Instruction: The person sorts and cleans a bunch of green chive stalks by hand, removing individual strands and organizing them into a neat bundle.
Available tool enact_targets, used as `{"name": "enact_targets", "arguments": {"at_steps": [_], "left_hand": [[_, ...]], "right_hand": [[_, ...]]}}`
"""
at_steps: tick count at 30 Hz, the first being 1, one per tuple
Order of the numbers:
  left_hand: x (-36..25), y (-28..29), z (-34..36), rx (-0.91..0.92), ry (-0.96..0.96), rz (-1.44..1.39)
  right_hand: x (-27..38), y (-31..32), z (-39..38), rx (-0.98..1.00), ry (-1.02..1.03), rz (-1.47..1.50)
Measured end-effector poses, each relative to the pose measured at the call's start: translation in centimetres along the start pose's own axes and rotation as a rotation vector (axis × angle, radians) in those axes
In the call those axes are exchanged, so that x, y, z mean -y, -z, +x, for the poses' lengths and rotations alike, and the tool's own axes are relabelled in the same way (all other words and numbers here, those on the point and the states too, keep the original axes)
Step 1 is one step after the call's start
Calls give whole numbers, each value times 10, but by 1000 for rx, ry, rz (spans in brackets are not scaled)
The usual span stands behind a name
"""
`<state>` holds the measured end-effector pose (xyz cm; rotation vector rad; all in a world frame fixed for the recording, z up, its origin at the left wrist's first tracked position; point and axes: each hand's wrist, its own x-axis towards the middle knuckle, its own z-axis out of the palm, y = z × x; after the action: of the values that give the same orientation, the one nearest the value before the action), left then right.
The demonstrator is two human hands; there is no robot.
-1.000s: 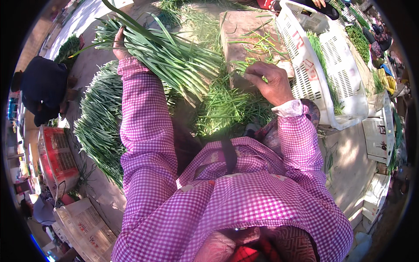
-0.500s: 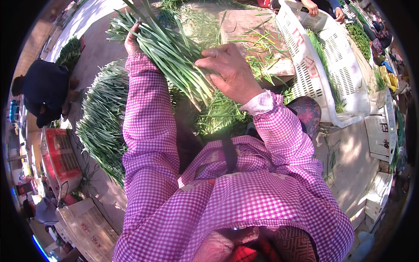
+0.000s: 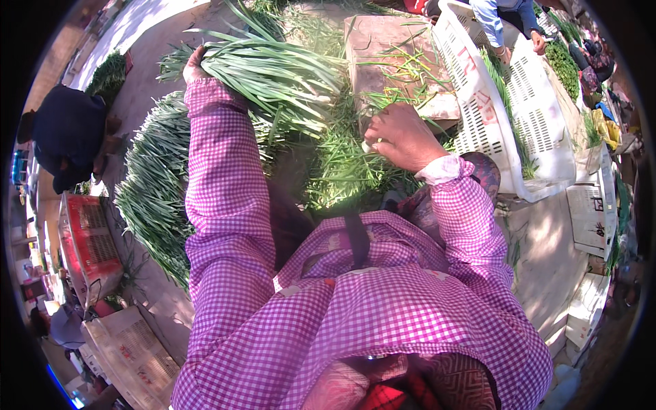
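Observation:
A thick bunch of garlic chives (image 3: 280, 75) is gripped in my left hand (image 3: 196, 66), its pale stem ends fanning out to the right. My right hand (image 3: 404, 139) is apart from the bunch, over the loose green trimmings (image 3: 348, 174). Its fingers are curled in, with a small whitish bit at the fingertips that I cannot make out. Beyond that hand, a brown block (image 3: 372, 44) has scattered yellow-green stalks (image 3: 410, 65) on top. To the left of my left forearm lies a big heap of chives (image 3: 154, 191).
On the right stands a white slatted crate (image 3: 478, 113) with some greens inside; another person's hand (image 3: 538, 44) is at its far end. A person in dark clothes (image 3: 72, 137) bends at the left. A red crate (image 3: 87, 239) and a beige crate (image 3: 137, 355) are at lower left.
My right hand has left the bunch, moving right and toward me. The bunch has swung flatter, its stem ends now pointing right. The other person's arm has come farther over the crate.

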<state>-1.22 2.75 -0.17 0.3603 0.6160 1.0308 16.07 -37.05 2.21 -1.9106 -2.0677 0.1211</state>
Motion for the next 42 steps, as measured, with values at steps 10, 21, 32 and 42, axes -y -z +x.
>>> {"name": "enact_targets", "arguments": {"at_steps": [10, 21, 32, 42], "left_hand": [[29, -18, -37, -27, 47, -21], [47, -63, -77, -335, -201, 170], [53, -50, -64, -279, -397, 496], [25, -22, -30, -140, -77, -69]], "right_hand": [[41, 13, 26, -553, -405, 590], [13, -25, 64, -623, -406, 188], [4, -37, 75, -508, -434, 1579], [-44, -22, -9, -233, -597, 1057]]}}
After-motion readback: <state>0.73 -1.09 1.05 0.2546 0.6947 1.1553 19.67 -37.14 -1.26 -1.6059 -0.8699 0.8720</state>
